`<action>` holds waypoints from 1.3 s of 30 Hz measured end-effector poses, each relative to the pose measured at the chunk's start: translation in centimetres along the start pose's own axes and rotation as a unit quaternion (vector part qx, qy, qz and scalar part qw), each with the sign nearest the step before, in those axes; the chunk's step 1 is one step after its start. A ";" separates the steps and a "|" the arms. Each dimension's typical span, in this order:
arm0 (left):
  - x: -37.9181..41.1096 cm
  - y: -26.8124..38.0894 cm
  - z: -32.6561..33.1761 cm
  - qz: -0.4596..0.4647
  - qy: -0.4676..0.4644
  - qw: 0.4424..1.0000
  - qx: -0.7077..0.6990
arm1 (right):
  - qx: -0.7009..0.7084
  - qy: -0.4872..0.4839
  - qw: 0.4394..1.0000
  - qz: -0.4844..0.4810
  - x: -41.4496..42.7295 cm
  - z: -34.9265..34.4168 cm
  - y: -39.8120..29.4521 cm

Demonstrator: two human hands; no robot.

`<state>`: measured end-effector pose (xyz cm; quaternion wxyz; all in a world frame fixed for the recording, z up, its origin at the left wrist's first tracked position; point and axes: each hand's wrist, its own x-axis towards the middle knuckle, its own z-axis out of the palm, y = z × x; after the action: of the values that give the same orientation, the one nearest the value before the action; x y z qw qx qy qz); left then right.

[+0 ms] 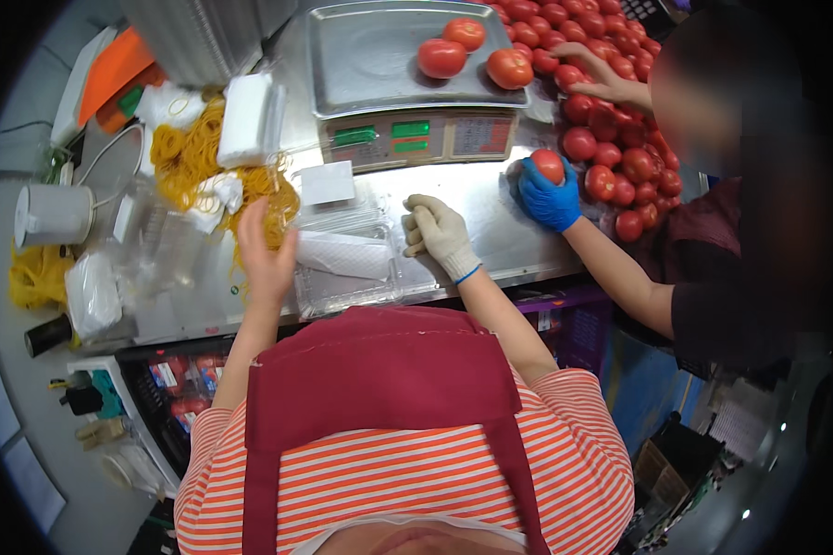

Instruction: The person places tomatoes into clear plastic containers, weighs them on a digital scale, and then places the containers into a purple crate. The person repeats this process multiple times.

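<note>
My left hand (267, 253), bare and slightly blurred, hovers over the edge of a heap of yellow rubber bands (264, 194) with thumb and fingers apart. I see nothing held in it. Just to its right, a clear plastic punnet (347, 298) with a white absorbent pad (347, 254) inside lies near the table's front edge. My right hand (439, 232), in a cream knit glove, rests on the metal table (430, 180) right of the punnet. Its fingers are curled in, and nothing shows in them. Behind the punnet are more clear plastic pieces (343, 216) and a white card (327, 182).
A scale (361, 69) bears three tomatoes (441, 58). A co-worker's blue-gloved hand (550, 194) holds a tomato (548, 166); their bare hand (607, 83) reaches over a large tomato pile (604, 152). Leftward stand white pads (244, 121) and a white cylindrical container (54, 215).
</note>
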<state>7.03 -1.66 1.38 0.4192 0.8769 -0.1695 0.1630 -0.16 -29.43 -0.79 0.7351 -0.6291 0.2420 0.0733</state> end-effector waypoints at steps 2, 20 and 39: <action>0.5 2.5 -1.0 0.120 -0.148 0.982 0.000 | -0.003 -0.002 1.000 0.002 0.1 0.4 0.1; -0.7 5.1 0.1 -0.199 -0.136 0.859 -0.452 | -0.284 -0.103 0.924 -0.235 -5.6 5.7 -7.9; -1.4 -1.5 -1.3 -0.256 -0.062 0.929 -0.261 | -0.598 -0.217 0.682 -0.362 -5.3 6.8 -7.4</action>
<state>6.21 0.48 0.54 0.6491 0.7587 -0.0013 -0.0550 0.10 -23.31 8.82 0.2044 -0.9397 -0.2661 0.0654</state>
